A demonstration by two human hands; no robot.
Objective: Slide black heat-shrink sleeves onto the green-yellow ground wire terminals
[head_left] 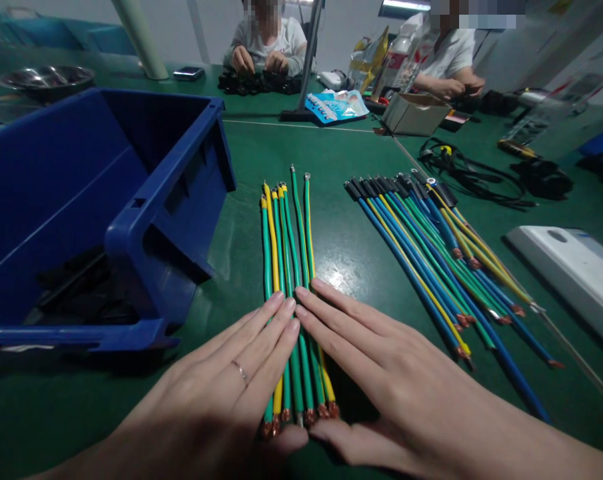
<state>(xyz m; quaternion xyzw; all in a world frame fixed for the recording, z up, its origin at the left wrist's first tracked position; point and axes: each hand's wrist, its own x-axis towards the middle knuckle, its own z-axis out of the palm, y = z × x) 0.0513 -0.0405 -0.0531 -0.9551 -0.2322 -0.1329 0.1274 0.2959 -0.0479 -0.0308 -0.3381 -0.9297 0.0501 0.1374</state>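
A row of green and yellow-green wires (275,263) lies side by side on the table before me. Small metal terminals cap their far ends, some with yellow collars; bare copper strands show at most of the near ends. My left hand (221,390), with a ring on one finger, rests over the row from the left, fingers stretched out. From the other side my right hand (391,367) lies across it, fingers extended too. The fingertips of both hands meet over the middle of the wires, and both thumbs come close together at the copper ends. Neither hand is closed around a wire.
A blue bin (166,200) with dark items inside stands left. Right lies a pile of blue, green and yellow wires (406,247) with black sleeves, near a white device (571,273) and black cable (461,173). Two people (268,43) work across the table beyond a cardboard box (414,115).
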